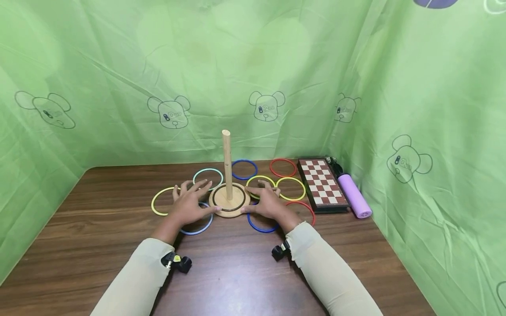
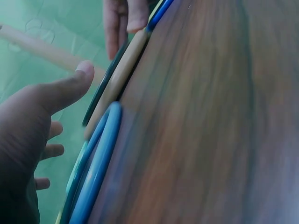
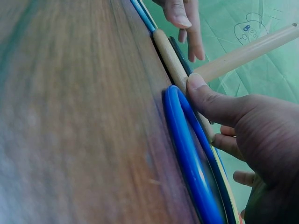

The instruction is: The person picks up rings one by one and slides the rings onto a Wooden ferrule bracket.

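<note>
A round wooden base [image 1: 236, 213] with an upright wooden post [image 1: 227, 162] stands between the two hands. On the base a thin black ring [image 1: 215, 203] circles the post. My left hand [image 1: 189, 205] is spread at the base's left side, thumb near the rim. On the right, my right hand [image 1: 269, 202] has its thumb and forefinger stretched along the base's edge; the thumb touches the rim in the right wrist view. A light blue ring [image 2: 96, 172] lies under the left hand, a dark blue ring [image 3: 184, 149] under the right.
More rings lie flat around the base: a yellow ring [image 1: 152, 206] at left, a teal ring [image 1: 197, 171] behind, and several yellow, red and blue ones at right. Beyond them are a checkered board [image 1: 322, 184] and a purple cylinder [image 1: 354, 195]. Green cloth [image 1: 237, 66] hangs around the table.
</note>
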Action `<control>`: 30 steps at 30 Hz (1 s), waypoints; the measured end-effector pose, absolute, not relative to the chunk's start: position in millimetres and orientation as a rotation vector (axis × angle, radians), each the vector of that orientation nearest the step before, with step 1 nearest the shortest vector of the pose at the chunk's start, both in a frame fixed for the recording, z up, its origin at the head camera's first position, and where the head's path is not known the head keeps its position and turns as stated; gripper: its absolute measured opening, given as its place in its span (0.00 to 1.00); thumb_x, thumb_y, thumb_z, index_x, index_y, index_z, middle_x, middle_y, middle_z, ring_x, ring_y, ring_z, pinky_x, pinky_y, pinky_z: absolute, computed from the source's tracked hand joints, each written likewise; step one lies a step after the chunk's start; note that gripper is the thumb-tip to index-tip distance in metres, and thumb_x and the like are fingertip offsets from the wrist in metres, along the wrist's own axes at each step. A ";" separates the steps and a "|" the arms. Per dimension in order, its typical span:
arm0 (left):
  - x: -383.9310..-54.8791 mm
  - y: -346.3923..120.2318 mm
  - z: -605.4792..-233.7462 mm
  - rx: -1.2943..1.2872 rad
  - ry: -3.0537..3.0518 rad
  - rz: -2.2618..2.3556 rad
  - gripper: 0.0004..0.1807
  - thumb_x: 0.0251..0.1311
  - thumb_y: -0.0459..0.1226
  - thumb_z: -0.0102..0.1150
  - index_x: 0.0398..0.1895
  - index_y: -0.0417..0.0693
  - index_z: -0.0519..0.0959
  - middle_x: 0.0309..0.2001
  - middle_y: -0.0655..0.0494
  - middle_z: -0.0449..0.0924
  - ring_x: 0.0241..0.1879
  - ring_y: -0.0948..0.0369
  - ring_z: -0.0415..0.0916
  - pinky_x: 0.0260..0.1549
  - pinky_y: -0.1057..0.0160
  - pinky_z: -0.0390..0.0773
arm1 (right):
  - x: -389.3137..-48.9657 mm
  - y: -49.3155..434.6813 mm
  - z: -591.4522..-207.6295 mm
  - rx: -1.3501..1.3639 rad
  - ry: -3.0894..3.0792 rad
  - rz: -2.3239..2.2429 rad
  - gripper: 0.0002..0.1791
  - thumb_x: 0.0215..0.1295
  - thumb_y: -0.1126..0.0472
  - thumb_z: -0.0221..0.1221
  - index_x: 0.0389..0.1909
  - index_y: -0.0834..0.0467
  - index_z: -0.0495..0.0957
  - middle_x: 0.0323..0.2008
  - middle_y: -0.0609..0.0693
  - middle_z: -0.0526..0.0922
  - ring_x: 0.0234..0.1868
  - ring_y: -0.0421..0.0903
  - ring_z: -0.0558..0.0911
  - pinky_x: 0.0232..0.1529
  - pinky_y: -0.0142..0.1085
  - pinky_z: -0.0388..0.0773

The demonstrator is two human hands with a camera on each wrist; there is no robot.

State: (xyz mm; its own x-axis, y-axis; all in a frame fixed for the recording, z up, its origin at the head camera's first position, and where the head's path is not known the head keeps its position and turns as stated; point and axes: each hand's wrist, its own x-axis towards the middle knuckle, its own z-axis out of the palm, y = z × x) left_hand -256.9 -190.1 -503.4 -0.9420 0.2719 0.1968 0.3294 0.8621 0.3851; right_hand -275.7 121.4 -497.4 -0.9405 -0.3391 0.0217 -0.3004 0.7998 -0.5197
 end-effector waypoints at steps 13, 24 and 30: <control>-251.2 -252.5 -503.0 -0.339 -2.885 -0.622 0.53 0.61 0.71 0.68 0.84 0.56 0.69 0.84 0.43 0.62 0.79 0.26 0.52 0.72 0.12 0.40 | -276.9 122.4 -497.1 -0.530 2.912 -0.822 0.48 0.57 0.33 0.79 0.78 0.41 0.77 0.84 0.66 0.61 0.87 0.63 0.57 0.79 0.71 0.47; -237.0 -305.4 -506.0 -0.286 -2.910 -0.647 0.51 0.64 0.67 0.69 0.85 0.54 0.67 0.83 0.38 0.58 0.76 0.23 0.51 0.67 0.10 0.42 | -277.5 121.5 -498.4 -0.532 2.906 -0.825 0.47 0.56 0.32 0.79 0.78 0.39 0.77 0.83 0.66 0.63 0.88 0.61 0.57 0.76 0.68 0.50; -235.5 -325.9 -508.3 -0.324 -2.942 -0.682 0.50 0.65 0.64 0.70 0.85 0.55 0.67 0.84 0.35 0.57 0.76 0.22 0.50 0.66 0.10 0.44 | -278.2 121.8 -499.7 -0.536 2.908 -0.825 0.47 0.57 0.32 0.79 0.77 0.39 0.77 0.83 0.65 0.64 0.88 0.60 0.56 0.77 0.68 0.50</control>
